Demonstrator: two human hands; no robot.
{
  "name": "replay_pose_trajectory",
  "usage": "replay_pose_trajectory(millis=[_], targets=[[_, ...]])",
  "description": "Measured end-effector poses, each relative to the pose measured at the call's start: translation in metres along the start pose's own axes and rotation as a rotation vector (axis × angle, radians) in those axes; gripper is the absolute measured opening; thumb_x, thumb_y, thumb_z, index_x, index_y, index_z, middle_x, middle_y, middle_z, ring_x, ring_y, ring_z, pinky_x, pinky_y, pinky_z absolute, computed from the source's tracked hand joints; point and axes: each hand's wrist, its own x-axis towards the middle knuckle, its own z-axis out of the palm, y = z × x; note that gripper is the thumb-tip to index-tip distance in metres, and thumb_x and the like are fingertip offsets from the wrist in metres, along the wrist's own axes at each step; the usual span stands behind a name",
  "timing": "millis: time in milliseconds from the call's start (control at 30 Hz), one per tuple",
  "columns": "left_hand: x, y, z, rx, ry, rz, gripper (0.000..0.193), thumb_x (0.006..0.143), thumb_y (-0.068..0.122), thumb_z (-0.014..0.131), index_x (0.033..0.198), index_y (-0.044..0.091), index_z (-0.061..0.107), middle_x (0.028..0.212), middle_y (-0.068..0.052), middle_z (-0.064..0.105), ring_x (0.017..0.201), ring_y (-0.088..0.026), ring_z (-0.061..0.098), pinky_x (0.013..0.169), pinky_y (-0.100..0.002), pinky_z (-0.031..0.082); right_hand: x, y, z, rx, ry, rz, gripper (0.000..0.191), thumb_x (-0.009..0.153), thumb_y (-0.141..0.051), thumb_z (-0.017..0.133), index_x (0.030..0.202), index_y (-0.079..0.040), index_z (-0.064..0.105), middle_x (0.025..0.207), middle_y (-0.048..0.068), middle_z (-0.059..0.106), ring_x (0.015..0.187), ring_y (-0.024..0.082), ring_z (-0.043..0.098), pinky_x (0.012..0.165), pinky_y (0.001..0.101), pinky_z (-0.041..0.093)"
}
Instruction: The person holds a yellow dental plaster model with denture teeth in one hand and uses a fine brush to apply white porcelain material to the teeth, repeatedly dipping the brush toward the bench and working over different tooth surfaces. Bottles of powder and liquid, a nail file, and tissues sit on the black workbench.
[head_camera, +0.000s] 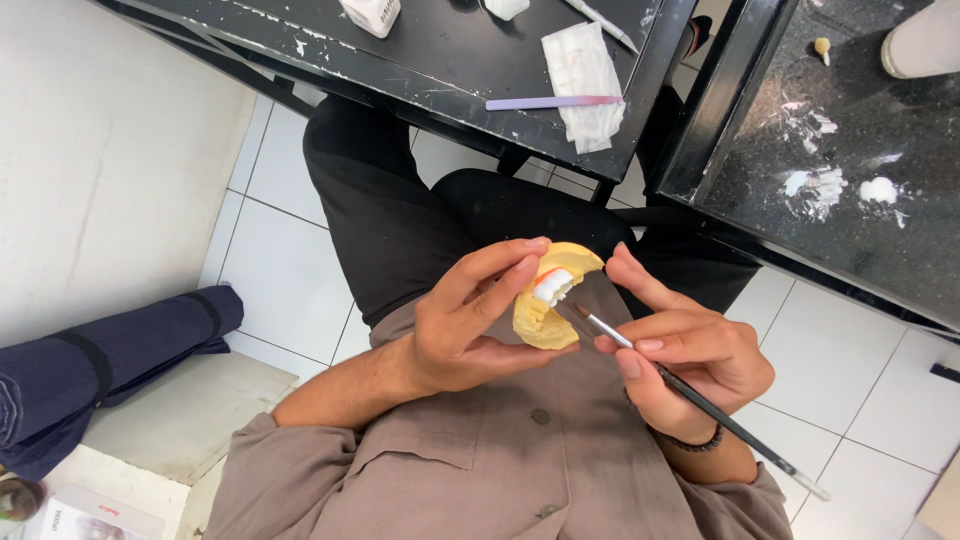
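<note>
The yellow dental cast looks like matt, chalky plaster, while the white teeth set in it are smooth and slightly glossy. The brush has a glossy black handle, a shiny metal collar and soft brown bristles. The black table is scuffed and white-smeared, under a crumpled paper tissue; the floor tiles are glossy white.

dental cast: lower part hidden behind left hand fingers | white container: cut off by top edge | brush tip: too small to tell
</note>
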Motion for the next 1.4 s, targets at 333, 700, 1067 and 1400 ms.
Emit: replay_pose_trajectory(millis=[333, 700, 1067, 1400], targets=[[-0.005, -0.001, 0.005, -0.007, -0.025, -0.03, 0.087, 0.08, 0.015, 0.1, 0.148, -0.002, 0.049, 0.146, -0.02, 0.049, 0.135, -0.031, 0.061, 0.112, -0.038, 0.064, -0.006, -0.003, -0.001, -0.012, -0.02, 0.042, 0.014, 0.096, 0.008, 0.066, 0.1, -0.003, 0.058, 0.084, 0.02, 0.073, 0.09, 0.025, 0.078, 0.124, 0.065, 0.042], [-0.008, -0.002, 0.01, 0.011, -0.009, -0.011, 0.09, 0.081, 0.016, 0.102, 0.15, -0.001, 0.046, 0.147, -0.018, 0.047, 0.137, -0.031, 0.059, 0.114, -0.038, 0.063, -0.005, -0.001, 0.002, -0.04, -0.017, 0.027, 0.016, 0.096, 0.01, 0.065, 0.098, -0.004, 0.056, 0.08, 0.017, 0.072, 0.083, 0.022, 0.078, 0.123, 0.0635, 0.043], [-0.005, -0.001, 0.011, 0.043, 0.002, -0.008, 0.086, 0.081, 0.016, 0.101, 0.147, 0.0, 0.049, 0.145, -0.018, 0.049, 0.134, -0.032, 0.061, 0.113, -0.04, 0.063, -0.003, -0.003, 0.003, -0.077, -0.019, 0.033, 0.017, 0.095, 0.01, 0.065, 0.098, -0.004, 0.055, 0.081, 0.018, 0.073, 0.086, 0.023, 0.078, 0.122, 0.0625, 0.044], [-0.008, -0.002, 0.015, 0.034, -0.013, -0.006, 0.086, 0.082, 0.014, 0.101, 0.149, 0.001, 0.048, 0.148, -0.016, 0.047, 0.136, -0.032, 0.059, 0.115, -0.039, 0.062, -0.006, -0.001, 0.0, -0.087, -0.005, 0.038, 0.017, 0.096, 0.01, 0.065, 0.097, -0.004, 0.055, 0.079, 0.02, 0.073, 0.089, 0.025, 0.078, 0.123, 0.0608, 0.046]])
